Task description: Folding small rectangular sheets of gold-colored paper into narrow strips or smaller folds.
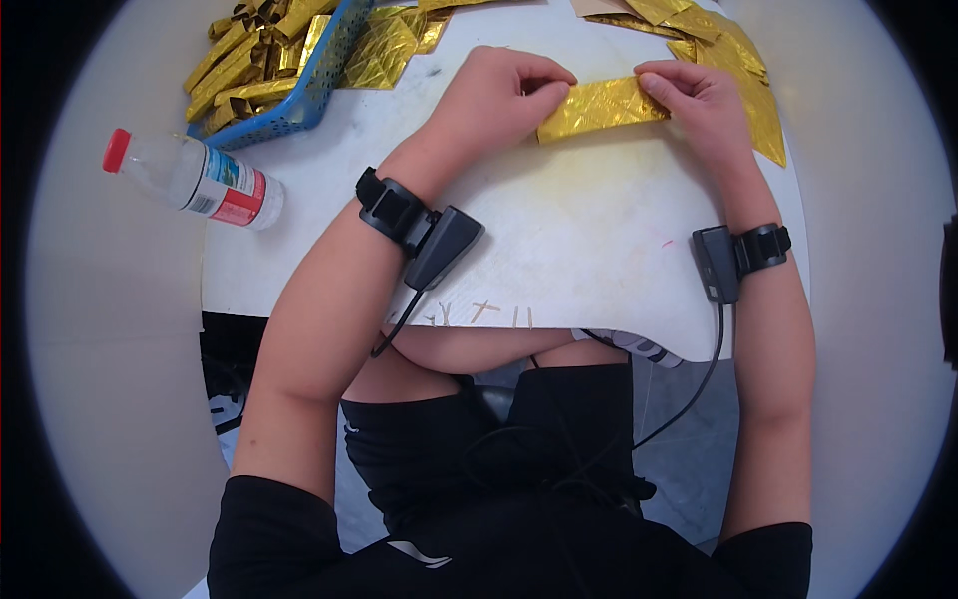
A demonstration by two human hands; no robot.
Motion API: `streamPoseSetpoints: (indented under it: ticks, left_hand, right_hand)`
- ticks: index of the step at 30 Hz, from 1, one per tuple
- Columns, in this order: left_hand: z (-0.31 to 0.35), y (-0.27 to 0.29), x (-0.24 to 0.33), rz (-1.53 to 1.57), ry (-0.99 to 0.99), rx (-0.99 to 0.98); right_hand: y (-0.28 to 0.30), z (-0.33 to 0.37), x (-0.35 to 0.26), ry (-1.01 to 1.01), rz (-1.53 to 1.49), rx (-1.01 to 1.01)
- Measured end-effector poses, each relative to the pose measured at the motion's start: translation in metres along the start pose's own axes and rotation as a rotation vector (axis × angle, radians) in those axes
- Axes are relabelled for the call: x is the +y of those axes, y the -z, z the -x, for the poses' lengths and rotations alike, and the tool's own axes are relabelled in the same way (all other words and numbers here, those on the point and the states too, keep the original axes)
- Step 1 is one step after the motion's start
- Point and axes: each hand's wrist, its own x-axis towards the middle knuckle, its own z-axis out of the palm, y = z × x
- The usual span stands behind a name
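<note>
1. Gold foil is forming a short, creased strip, which is stretching between two hands over the far part of the table, right of centre; whether its near edge is touching the surface, I cannot tell.
2. On its left end, the left hand's grip is clamping, thumb and forefinger pressing together on the foil.
3. On its right end, the right hand's grip is likewise clamping, thumb and fingertips closing on the strip's far corner.
4. Just beyond the right hand, more gold sheets are lying in an overlapping pile at the far right.
5. Left of the left hand, a flat gold piece is resting next to a perforated blue basket.
6. Inside that basket, many folded gold pieces are lying heaped.
7. Nearer, on the left, a clear bottle is pointing its red cap leftward; whether it is standing or lying, I cannot tell.
8. Around each wrist, a black strap is carrying a dark device, one on the left and one on the right, and cables are trailing from both.
</note>
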Motion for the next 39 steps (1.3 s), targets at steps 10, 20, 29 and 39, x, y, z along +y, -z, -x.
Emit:
streamPoseSetpoints:
  ticks: [10, 20, 29, 39]
  left_hand:
    - [0.008, -0.010, 0.018, 0.025, -0.145, -0.118]
    - [0.007, -0.011, 0.012, 0.087, -0.067, -0.099]
    - [0.010, -0.015, 0.018, 0.157, 0.044, -0.218]
    - [0.008, -0.021, 0.011, 0.220, -0.019, -0.218]
  right_hand:
    - [-0.004, 0.003, -0.003, -0.040, -0.036, -0.162]
    - [-0.004, 0.005, -0.008, -0.190, -0.139, -0.205]
    - [-0.006, 0.004, -0.011, -0.188, -0.184, -0.271]
    - [-0.006, 0.006, -0.010, -0.193, -0.164, -0.275]
